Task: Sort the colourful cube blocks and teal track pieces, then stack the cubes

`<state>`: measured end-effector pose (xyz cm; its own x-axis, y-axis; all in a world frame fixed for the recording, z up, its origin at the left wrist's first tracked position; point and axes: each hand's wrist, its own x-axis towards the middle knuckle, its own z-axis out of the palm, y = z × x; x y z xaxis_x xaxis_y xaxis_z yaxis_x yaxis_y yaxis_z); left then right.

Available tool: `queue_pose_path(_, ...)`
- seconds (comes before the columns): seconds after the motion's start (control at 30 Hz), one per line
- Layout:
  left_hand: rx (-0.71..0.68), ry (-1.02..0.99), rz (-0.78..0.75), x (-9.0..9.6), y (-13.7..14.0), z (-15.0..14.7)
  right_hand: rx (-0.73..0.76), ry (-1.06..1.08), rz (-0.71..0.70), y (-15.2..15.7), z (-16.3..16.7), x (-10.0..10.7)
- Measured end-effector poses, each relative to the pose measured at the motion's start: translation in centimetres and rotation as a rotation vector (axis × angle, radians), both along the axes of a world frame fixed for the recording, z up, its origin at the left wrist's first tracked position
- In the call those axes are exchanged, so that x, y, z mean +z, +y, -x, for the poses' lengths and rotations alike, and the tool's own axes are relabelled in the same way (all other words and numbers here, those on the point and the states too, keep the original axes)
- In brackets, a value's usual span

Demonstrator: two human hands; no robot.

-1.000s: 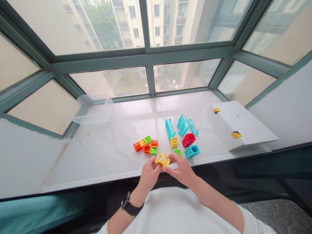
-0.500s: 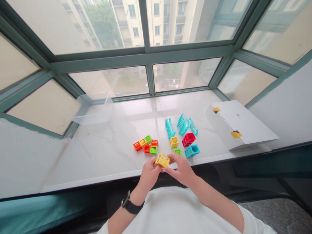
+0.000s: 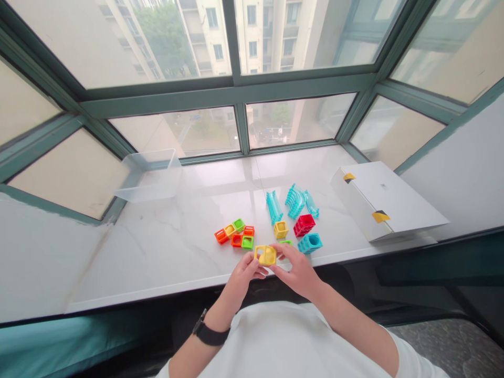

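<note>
A yellow toy block [image 3: 265, 255] with open sides is held between both hands, just above the front edge of the sill. My left hand [image 3: 246, 273] pinches its left side, and my right hand [image 3: 297, 270] grips its right side. Just beyond the right fingers a green block [image 3: 286, 243] is partly hidden. Past it stand another yellow block [image 3: 281, 229], red blocks [image 3: 304, 225] and blue blocks [image 3: 310, 243]. To the left lie joined orange, yellow and green blocks [image 3: 230, 230] and a cluster of orange and green ones [image 3: 243, 241].
Clear teal track pieces [image 3: 274, 207] and curved ones [image 3: 295, 200] lie behind the blocks. A transparent plastic bin [image 3: 151, 189] stands at the back left of the white sill [image 3: 165, 262]. On the right is a white box [image 3: 394, 199]. Green-framed windows [image 3: 240, 94] enclose the sill.
The yellow block has turned in my hands and moved slightly up and to the right. My right hand now covers more of the green block behind it.
</note>
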<state>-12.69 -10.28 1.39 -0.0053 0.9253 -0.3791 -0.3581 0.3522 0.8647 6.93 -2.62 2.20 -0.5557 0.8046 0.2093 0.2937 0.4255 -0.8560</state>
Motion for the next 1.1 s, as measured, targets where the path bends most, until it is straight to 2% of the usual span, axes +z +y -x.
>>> queue_pose_path(0.2, 0.032, -0.085, 0.024, 0.2, 0.0, -0.3, -0.004, 0.003, -0.008, -0.1, -0.1, 0.0)
queue_pose_path(0.3, 0.038, -0.056, -0.003, -0.1, 0.1, -0.1, 0.03, 0.0, -0.003, -0.1, -0.4, 0.0)
queue_pose_path(0.5, 0.022, 0.245, -0.161, -0.7, 0.1, 0.0, 0.079, 0.011, 0.027, 0.5, -1.0, 1.0)
queue_pose_path(0.77, -0.029, 0.625, -0.286, 1.2, 0.9, -0.3, 0.135, -0.166, 0.015, 2.3, -2.8, 3.8)
queue_pose_path(0.9, -0.062, 0.702, -0.368, 1.8, 2.1, -0.7, 0.129, -0.24, -0.031, 2.9, -3.9, 4.4)
queue_pose_path(1.1, -0.092, 0.7, -0.445, 2.1, 3.8, -1.3, 0.068, -0.269, -0.067, 3.6, -4.9, 4.6)
